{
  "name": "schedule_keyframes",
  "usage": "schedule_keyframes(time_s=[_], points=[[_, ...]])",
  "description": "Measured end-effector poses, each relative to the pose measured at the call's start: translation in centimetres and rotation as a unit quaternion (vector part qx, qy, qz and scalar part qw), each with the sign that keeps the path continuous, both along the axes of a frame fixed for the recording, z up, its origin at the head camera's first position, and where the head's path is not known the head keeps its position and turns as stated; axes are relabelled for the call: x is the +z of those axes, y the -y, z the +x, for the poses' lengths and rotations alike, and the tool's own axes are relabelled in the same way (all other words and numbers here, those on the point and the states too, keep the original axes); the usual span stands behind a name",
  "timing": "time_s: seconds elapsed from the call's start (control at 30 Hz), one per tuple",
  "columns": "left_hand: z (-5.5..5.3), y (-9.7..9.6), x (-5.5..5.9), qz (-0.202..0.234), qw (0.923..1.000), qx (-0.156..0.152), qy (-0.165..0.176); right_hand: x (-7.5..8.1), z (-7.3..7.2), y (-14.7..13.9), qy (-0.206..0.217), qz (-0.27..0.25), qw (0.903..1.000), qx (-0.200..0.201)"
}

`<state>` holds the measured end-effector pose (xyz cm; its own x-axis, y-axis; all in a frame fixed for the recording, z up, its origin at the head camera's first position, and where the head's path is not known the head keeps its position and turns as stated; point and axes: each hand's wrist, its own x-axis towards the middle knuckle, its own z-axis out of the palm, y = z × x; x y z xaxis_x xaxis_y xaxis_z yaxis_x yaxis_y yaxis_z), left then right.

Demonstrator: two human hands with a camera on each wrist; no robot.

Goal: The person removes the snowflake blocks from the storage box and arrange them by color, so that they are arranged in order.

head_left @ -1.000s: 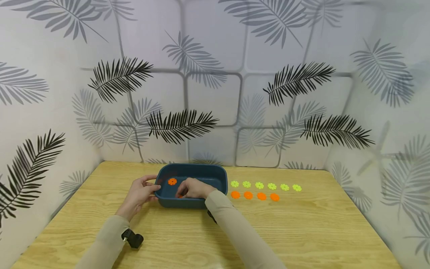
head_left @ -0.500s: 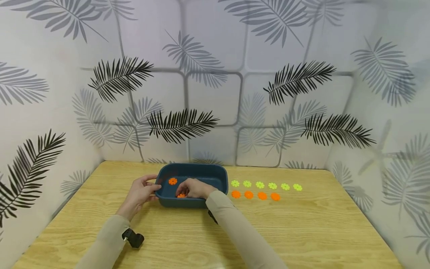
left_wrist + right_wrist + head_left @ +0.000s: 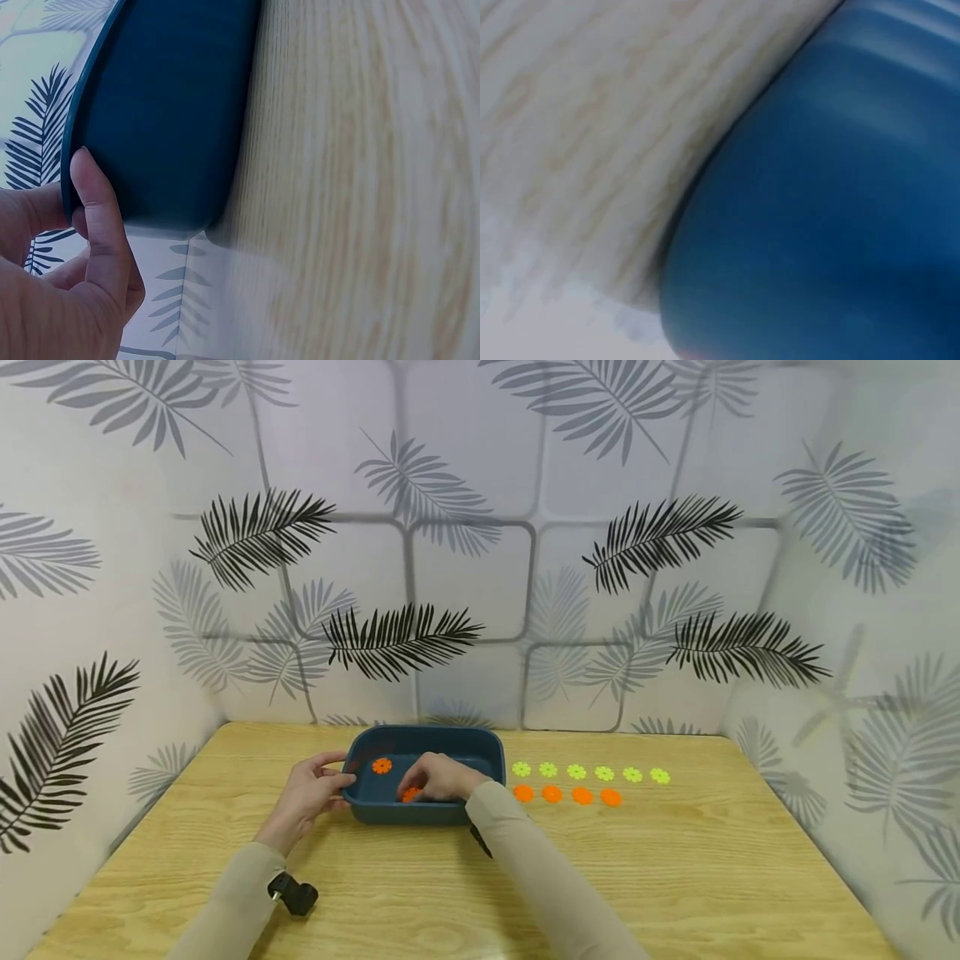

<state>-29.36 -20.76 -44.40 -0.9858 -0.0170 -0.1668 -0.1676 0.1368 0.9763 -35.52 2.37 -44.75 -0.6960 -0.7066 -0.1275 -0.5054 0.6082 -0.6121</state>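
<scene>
A dark blue rectangular basin [image 3: 426, 814] stands on the wooden table. My left hand [image 3: 309, 795] holds its left end, pinching the rim between thumb and fingers, as the left wrist view shows closely. Inside the basin is my right hand [image 3: 442, 777], fingers curled down on an orange flower-shaped disc [image 3: 409, 794] near the front wall. Those fingers partly cover the disc. Another orange flower-shaped disc [image 3: 382, 766] lies alone in the basin's left part. In the right wrist view only the basin's outer wall [image 3: 817, 195] shows, with the fingers out of sight.
Right of the basin, several yellow-green flower-shaped discs [image 3: 576, 772] lie in a row. A row of several orange discs [image 3: 581, 796] lies in front of them. The wooden table [image 3: 675, 877] meets a leaf-patterned wall [image 3: 480, 585] at the back.
My right hand has shifted slightly right inside the basin, and the orange disc under its fingers has moved with it and shows more. My left hand keeps its hold on the rim.
</scene>
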Motion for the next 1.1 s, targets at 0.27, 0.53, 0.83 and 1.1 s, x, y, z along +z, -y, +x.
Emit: schedule_keyframes(time_s=[0.27, 0.53, 0.83, 1.1], points=[[-0.1, 0.1, -0.1, 0.012, 0.9999, 0.002, 0.004, 0.4, 0.0, -1.0, 0.015, -0.057, 0.9982, -0.016], [0.1, 0.2, -0.2, 0.015, 0.9999, -0.001, 0.005, 1.0, 0.0, -2.1, 0.022, -0.064, 0.9975, -0.02], [0.1, 0.0, -0.1, 0.018, 0.9998, -0.001, 0.009, 2.2, 0.9, -3.8, 0.032, -0.046, 0.9981, -0.025], [0.1, 0.0, -0.3, 0.018, 0.9998, -0.001, 0.011, 3.0, 1.2, -5.2, 0.069, -0.074, 0.9945, -0.027]])
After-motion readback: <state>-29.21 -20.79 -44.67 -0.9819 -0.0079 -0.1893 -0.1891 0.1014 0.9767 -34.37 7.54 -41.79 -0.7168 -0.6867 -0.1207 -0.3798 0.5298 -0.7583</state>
